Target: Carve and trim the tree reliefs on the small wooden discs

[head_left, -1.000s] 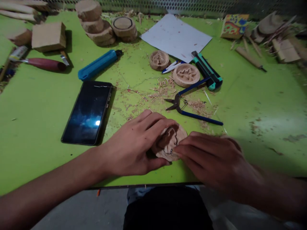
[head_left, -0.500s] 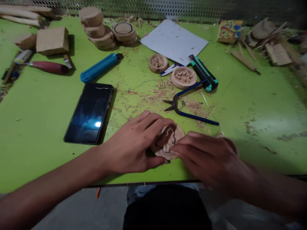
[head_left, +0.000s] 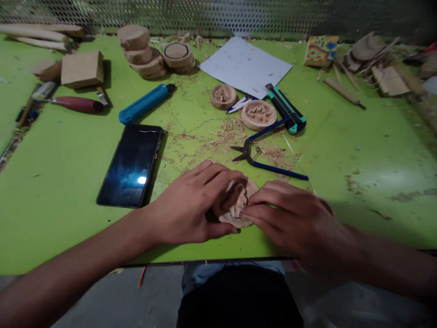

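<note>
Near the table's front edge, a round carved wood disc (head_left: pixel 235 202) with a hollowed relief and a dark wavy outline is tilted between my hands. My left hand (head_left: pixel 191 205) is closed around its left side, fingers over the far rim and thumb along the near edge. With its fingertips pinched together, my right hand (head_left: pixel 293 218) presses at the disc's right side. A small shiny bit shows at those fingertips, too small to name. Just beyond lie blue-handled pliers (head_left: pixel 247 150) with open jaws. Partly hidden behind my right hand is a rounded wooden piece (head_left: pixel 327 205).
A phone (head_left: pixel 131 166) with thin wire across its top lies left, near a blue cutter (head_left: pixel 146 104). Carved discs (head_left: pixel 258 115), pens (head_left: pixel 241 105), a green-black cutter (head_left: pixel 286 109) and paper (head_left: pixel 244 66) lie beyond the pliers. Wood blocks (head_left: pixel 82 68) stand at the back.
The view has tilted slightly, so the table's far side sits lower in the picture. Both hands stay on the disc, and my right fingertips have barely shifted.
</note>
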`<state>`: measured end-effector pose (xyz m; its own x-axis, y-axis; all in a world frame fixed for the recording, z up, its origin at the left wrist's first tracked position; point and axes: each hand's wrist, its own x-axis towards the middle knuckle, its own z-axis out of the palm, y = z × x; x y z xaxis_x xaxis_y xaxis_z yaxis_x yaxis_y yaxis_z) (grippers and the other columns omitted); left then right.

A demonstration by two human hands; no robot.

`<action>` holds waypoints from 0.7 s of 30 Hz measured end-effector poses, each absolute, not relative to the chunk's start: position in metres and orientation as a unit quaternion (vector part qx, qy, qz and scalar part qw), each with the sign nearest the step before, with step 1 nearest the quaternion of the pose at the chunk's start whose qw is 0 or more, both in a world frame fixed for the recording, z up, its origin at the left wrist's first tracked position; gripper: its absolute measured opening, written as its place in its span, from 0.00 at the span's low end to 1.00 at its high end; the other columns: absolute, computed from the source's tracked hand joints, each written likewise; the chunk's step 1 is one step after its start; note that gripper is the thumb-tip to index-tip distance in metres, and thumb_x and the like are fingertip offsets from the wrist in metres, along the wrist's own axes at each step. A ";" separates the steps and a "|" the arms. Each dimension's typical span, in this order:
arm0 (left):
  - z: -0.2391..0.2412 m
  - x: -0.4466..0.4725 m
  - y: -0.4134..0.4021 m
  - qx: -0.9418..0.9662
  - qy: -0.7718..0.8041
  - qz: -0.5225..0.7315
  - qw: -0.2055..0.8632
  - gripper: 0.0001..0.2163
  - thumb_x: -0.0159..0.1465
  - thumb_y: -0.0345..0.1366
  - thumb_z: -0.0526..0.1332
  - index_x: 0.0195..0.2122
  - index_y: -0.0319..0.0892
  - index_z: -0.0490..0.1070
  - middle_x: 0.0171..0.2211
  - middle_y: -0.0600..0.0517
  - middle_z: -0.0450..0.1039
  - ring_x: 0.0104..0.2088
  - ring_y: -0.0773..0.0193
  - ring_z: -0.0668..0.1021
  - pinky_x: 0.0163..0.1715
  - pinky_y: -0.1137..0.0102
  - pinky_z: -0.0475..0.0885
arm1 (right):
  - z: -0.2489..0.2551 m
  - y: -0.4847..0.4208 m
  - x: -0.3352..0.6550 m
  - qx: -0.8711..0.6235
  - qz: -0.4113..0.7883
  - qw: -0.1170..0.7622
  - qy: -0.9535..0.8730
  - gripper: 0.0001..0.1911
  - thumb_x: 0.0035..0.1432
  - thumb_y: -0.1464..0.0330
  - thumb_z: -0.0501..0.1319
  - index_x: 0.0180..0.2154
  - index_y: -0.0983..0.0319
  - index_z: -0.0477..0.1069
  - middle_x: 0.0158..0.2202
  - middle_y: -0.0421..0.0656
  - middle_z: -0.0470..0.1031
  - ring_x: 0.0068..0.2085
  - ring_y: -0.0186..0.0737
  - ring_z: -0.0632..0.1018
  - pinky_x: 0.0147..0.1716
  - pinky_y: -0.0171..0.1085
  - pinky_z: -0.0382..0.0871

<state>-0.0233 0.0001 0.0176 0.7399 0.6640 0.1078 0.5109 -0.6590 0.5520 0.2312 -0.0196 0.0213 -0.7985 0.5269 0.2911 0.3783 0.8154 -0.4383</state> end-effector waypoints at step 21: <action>0.016 -0.022 -0.002 0.897 0.325 0.167 0.251 0.35 0.60 0.44 0.72 0.64 0.39 0.61 0.57 0.44 0.71 0.56 0.51 0.72 0.58 0.58 0.68 | 0.023 -0.009 0.228 -0.208 0.288 0.206 -0.912 0.12 0.72 0.78 0.52 0.47 0.66 0.73 0.49 0.49 0.74 0.51 0.41 0.75 0.52 0.42 0.72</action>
<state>-0.0218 -0.0017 0.0163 0.7333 0.6660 0.1365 0.4988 -0.6635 0.5576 0.2279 -0.0088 0.0230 -0.8285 0.4986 0.2549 0.2612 0.7467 -0.6117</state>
